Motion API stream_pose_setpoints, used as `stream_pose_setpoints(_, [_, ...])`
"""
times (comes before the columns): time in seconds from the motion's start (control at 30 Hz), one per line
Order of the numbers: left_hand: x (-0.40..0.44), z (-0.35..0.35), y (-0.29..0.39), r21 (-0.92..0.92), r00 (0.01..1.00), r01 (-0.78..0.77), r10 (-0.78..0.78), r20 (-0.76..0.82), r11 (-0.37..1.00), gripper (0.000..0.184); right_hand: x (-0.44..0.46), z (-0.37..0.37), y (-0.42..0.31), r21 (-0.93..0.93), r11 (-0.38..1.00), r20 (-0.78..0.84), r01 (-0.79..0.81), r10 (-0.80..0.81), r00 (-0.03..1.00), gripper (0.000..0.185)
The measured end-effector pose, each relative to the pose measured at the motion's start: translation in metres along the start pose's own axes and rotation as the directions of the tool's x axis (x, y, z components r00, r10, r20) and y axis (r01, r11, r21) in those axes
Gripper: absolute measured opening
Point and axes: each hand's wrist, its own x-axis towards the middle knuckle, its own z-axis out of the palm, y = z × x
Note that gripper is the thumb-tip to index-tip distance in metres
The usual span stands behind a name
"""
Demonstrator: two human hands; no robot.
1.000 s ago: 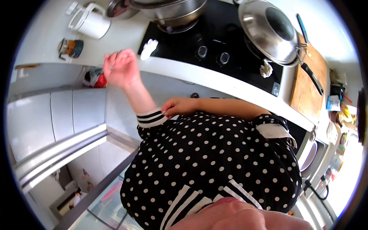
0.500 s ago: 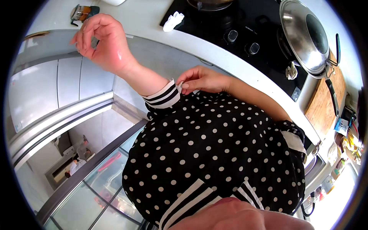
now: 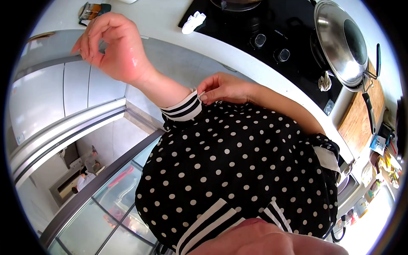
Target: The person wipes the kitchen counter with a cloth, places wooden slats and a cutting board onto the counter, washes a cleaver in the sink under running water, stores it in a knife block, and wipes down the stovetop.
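My left hand (image 3: 121, 49) is raised at upper left, wet and shiny near the wrist, its fingers loosely curled with nothing visible in them. Around that forearm sits a black-and-white striped sleeve cuff (image 3: 183, 109). My right hand (image 3: 229, 88) reaches across in front of the body and pinches the edge of this cuff between thumb and fingers. The cuff belongs to a black blouse (image 3: 231, 157) with white dots.
Beyond the counter edge is a black cooktop (image 3: 276, 40) with two knobs, a white crumpled cloth (image 3: 194, 22) and a lidded wok (image 3: 340, 42). A wooden cutting board (image 3: 361, 119) lies at right. A glass sliding door (image 3: 102, 204) is at lower left.
My left hand has shifted slightly left and turned a little. My right hand keeps its pinch on the cuff. The counter and cooktop sit slightly to the right in view.
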Motion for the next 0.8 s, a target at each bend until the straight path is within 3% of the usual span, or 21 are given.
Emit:
stream_pose_setpoints(0.07, [0.004,-0.003,-0.002,0.002,1.000,0.009,-0.009,-0.005,1.000,0.010,-0.002,0.002,-0.013,-0.161,0.987,-0.003,-0.005,0.005,1.000,0.012])
stream_pose_setpoints(0.17, [0.009,-0.007,-0.008,0.027,0.999,-0.048,0.048,-0.017,0.998,0.009,-0.002,0.007,-0.022,-0.600,0.772,-0.031,0.208,-0.283,0.959,0.010])
stream_pose_setpoints(0.27, [0.012,-0.007,-0.005,-0.028,1.000,-0.017,0.017,-0.009,0.999,0.009,-0.002,0.004,-0.022,-0.619,0.716,0.050,0.323,-0.374,0.926,0.010])
stream_pose_setpoints(0.37, [0.013,-0.004,0.000,-0.060,0.999,-0.013,0.015,0.031,0.998,0.009,-0.010,0.000,-0.023,-0.338,0.903,0.060,0.265,-0.261,0.964,0.011])
stream_pose_setpoints(0.57, [0.021,-0.013,0.009,-0.095,0.998,-0.066,0.066,-0.006,0.993,0.007,-0.013,-0.002,-0.020,-0.131,0.971,0.020,0.202,-0.201,0.979,0.012])
stream_pose_setpoints(0.8, [0.027,-0.022,0.014,-0.056,0.984,-0.130,0.122,-0.128,0.990,0.012,-0.017,0.000,-0.019,-0.062,0.992,-0.036,0.110,-0.113,0.993,0.015])
